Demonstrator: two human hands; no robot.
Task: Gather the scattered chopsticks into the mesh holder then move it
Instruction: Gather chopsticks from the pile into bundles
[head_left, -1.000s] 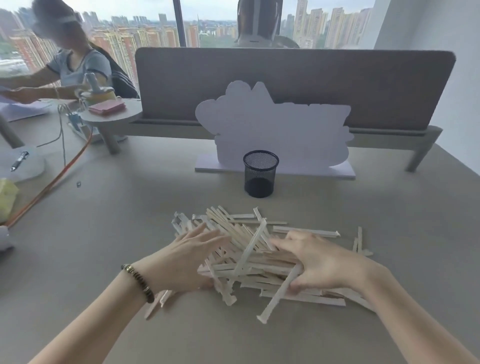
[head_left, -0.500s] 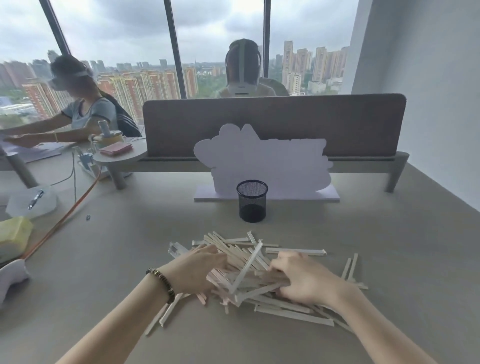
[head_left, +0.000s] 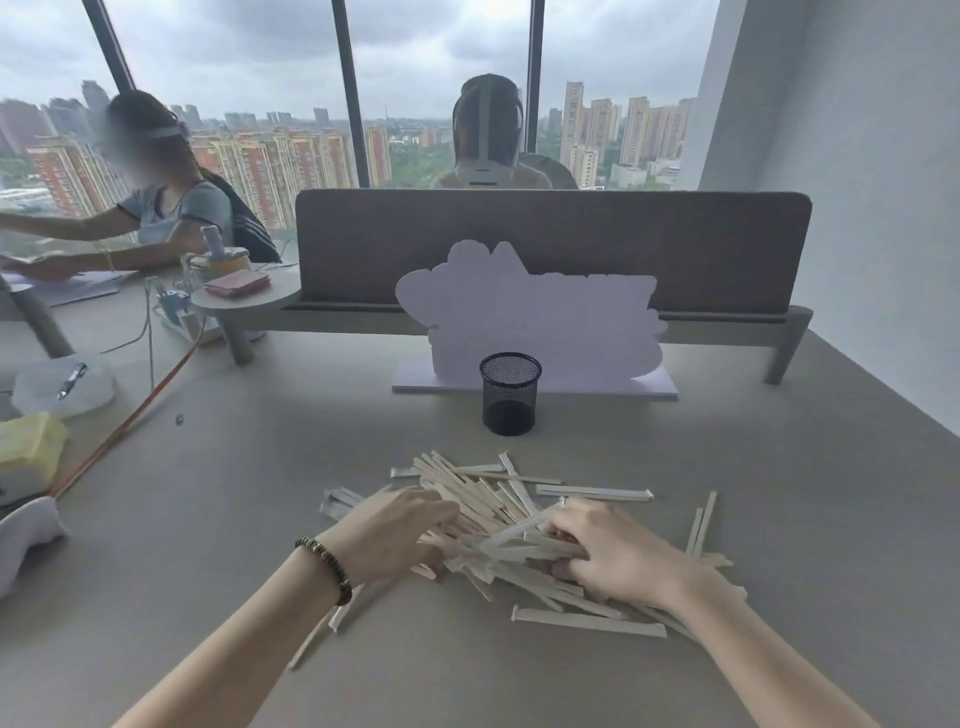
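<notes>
Between the two hands lies a loose heap of chopsticks, thin, flat-sided pale wooden sticks in paper sleeves, crossed over one another at many angles on the smooth, matte grey-beige table. The left hand presses in from the heap's left edge, fingers bent and drawn together around the near ends of several sticks; how many it truly holds I cannot tell. A bracelet of dark round beads circles its wrist. The right hand lies on top of the heap's right side, fingers curled down over a bunch of sticks, the tips buried among them. Single sticks lie outside the grip: one long one just nearer than the right fingers, two slim ones upright in the view beyond the right wrist, one flat one past the right fingertips, a few beneath the left wrist. Well beyond both sets of fingertips stands the mesh holder, a black cylinder of fine wire mesh, upright, open at the top, apart from the heap. Just behind it stands a pale lilac cut-out board with a scalloped, cloud-like outline on a flat base.
</notes>
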